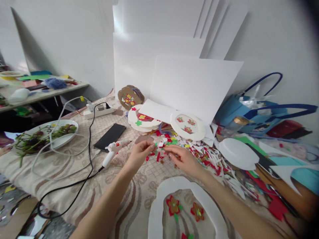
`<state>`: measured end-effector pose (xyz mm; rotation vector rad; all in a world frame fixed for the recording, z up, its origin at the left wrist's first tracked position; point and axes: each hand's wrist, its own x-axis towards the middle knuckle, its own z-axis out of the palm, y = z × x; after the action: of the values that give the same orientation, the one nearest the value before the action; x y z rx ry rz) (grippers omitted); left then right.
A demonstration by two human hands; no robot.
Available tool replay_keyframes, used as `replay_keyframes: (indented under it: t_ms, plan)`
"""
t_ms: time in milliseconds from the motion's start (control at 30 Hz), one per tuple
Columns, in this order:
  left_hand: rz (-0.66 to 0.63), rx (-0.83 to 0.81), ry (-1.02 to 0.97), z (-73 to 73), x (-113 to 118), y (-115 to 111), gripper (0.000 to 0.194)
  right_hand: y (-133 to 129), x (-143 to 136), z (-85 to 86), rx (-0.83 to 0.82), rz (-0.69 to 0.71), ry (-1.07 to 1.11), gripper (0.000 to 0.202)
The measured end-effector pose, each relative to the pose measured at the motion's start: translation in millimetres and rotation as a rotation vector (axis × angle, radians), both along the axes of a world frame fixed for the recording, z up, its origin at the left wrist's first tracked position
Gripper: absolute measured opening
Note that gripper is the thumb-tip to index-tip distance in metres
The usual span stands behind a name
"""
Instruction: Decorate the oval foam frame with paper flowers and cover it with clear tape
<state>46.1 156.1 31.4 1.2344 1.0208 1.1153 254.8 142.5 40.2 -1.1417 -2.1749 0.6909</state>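
Note:
Both hands are over a heap of red, green and white scraps point(171, 142) on the patterned cloth. My left hand point(142, 152) has its thumb and fingertips pressed together at the heap's left side; what they pinch is too small to name. My right hand point(183, 159) reaches into the scraps from the right, its fingers bent and partly apart, with nothing visible held. Below the hands, between my forearms, lies a white scalloped frame point(155, 212) with red and brown flowers point(173, 205) on its clear middle. A white glue gun point(109, 156) rests left of my left hand.
Behind the scraps lie decorated white frames point(200, 131). White boards point(184, 83) lean on the wall. At left are a black phone point(110, 136), looping cables, a power strip point(99, 113) and a plate of grapes point(74, 125). A blue bag point(231, 108) and white plate point(238, 154) are at right.

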Motion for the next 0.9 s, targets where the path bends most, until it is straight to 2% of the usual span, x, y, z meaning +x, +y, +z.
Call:
replay_keyframes:
  t_ms: [100,200,467,533,767,833,900]
  plan:
    - [-0.068,-0.026,-0.009,-0.1,1,-1,0.031,0,-14,6.1,-0.191,-0.070,0.161,0.027]
    - [-0.124,-0.006,0.011,-3.0,1,0,0.032,4,-26,7.2,-0.299,-0.106,0.273,0.019]
    - [-0.150,0.054,0.063,-5.7,3,1,0.031,12,-33,8.6,-0.331,-0.142,0.333,0.008]
    - [-0.109,0.047,0.060,-3.9,0,1,0.030,12,-30,7.6,-0.358,-0.145,0.353,0.009]
    - [0.176,0.106,0.090,-0.6,-11,5,0.028,10,-12,5.3,-0.448,-0.212,0.485,0.019]
    - [0.197,0.142,0.160,0.1,-9,4,0.028,7,-8,4.9,-0.468,-0.231,0.513,0.019]
    - [0.149,0.158,0.198,1.0,-5,1,0.030,3,-6,3.5,-0.492,-0.239,0.534,0.020]
